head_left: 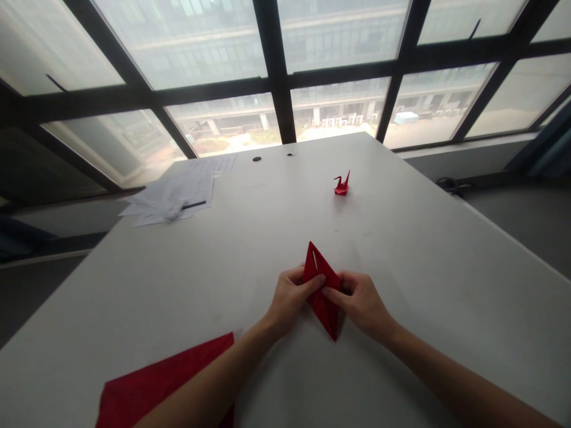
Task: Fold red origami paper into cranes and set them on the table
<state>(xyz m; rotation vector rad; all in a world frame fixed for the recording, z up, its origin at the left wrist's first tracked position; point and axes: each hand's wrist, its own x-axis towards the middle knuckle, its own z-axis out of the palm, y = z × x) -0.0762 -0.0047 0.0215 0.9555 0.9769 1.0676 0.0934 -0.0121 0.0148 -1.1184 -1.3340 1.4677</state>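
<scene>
A piece of folded red paper [328,312], shaped like a narrow diamond, is held between both hands just over the white table. My left hand [292,294] pinches its left side, thumb lying across the front and fingers behind. On the right edge, my right hand [361,300] grips it in the same way, with its thumb tip close to the left thumb. A slit shows near the paper's upper point. Farther back on the table stands a small finished red paper crane [342,186].
Red paper sheets [173,371] lie at the near left, partly under my left forearm. White printed papers [178,187] with a dark pen-like stick [194,205] are spread at the far left of the table [267,214]. Windows [227,119] rise behind the table.
</scene>
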